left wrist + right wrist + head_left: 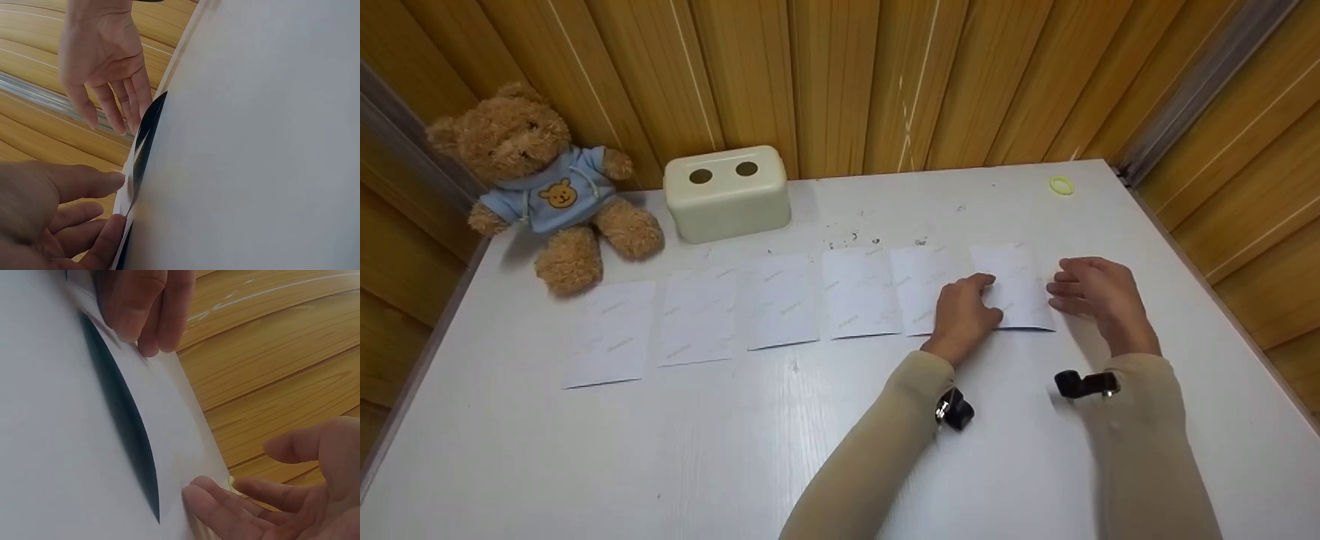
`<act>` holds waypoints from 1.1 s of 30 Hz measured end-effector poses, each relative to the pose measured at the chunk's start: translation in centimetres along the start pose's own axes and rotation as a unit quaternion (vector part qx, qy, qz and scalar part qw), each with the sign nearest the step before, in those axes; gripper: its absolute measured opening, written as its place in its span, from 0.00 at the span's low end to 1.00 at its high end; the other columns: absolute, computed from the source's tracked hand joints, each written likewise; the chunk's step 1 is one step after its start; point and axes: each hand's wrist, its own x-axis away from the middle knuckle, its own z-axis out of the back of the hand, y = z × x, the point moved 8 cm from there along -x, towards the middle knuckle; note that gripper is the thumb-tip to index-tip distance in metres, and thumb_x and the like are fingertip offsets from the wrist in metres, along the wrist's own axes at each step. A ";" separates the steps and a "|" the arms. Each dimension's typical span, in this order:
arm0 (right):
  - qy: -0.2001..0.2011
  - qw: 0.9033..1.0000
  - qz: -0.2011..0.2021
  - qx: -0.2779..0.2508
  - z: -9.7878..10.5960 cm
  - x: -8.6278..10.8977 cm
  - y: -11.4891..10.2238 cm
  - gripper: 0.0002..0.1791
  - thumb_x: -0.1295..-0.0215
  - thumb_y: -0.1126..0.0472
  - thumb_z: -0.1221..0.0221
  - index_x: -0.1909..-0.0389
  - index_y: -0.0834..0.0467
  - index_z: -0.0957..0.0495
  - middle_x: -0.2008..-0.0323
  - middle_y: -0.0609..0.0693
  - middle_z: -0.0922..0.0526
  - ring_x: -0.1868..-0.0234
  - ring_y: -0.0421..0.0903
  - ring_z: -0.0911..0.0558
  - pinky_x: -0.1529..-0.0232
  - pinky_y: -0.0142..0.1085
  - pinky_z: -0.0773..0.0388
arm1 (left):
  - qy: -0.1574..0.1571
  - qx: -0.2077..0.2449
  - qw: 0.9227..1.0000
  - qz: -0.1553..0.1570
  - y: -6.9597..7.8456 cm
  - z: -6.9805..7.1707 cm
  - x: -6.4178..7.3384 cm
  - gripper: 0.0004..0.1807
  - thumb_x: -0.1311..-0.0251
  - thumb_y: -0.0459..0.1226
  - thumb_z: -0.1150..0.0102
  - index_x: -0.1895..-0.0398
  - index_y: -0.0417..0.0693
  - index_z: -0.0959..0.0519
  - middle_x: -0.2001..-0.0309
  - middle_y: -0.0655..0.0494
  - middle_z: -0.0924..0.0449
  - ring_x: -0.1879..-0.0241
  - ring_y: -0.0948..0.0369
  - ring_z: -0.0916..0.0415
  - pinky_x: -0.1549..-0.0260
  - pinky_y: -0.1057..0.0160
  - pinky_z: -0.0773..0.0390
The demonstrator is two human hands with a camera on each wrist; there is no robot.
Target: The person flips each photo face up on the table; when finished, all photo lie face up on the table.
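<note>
White paper sheet [1020, 289], dark underside: rightmost of six in a row on your table [712, 450], near edge bowed up. Your left hand [966, 309]: thumb and fingers apart, tips touching the sheet's left part. Your right hand [1106, 296]: thumb apart from loosely bent fingers, tips just beside its right edge.

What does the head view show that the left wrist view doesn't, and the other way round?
Only the head view: the teddy bear, the cream box and the yellow ring.
Only the left wrist view: the palm of the right hand and a broad stretch of the rightmost card's glossy dark underside.
Both: the two hands, that card, the white table and the wood-grain wall.
</note>
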 end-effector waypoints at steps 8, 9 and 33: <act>0.001 1.000 -0.005 -0.013 -0.3 -0.1 0.1 0.38 0.18 0.47 0.47 0.19 0.65 0.44 0.28 0.64 0.32 0.45 0.45 0.17 0.42 0.35 0.19 | -0.008 0.012 1.000 0.021 -0.1 -0.3 0.0 0.31 0.48 0.36 0.17 0.38 0.44 0.14 0.44 0.56 0.13 0.41 0.63 0.20 0.42 0.72 0.26; 0.001 1.000 -0.005 -0.012 -0.3 -0.1 0.1 0.38 0.18 0.47 0.47 0.19 0.65 0.43 0.28 0.64 0.32 0.45 0.44 0.16 0.42 0.35 0.19 | -0.010 0.010 1.000 0.022 -0.1 -0.3 0.0 0.32 0.49 0.38 0.16 0.38 0.45 0.15 0.43 0.56 0.13 0.41 0.63 0.20 0.42 0.72 0.27; 0.006 0.999 0.030 0.031 -0.7 -1.1 -0.1 0.31 0.18 0.52 0.46 0.26 0.70 0.34 0.48 0.52 0.17 0.52 0.38 0.16 0.47 0.31 0.17 | -0.022 -0.055 0.998 -0.018 0.5 -0.4 0.2 0.34 0.49 0.40 0.17 0.36 0.46 0.16 0.44 0.56 0.13 0.45 0.60 0.19 0.45 0.72 0.25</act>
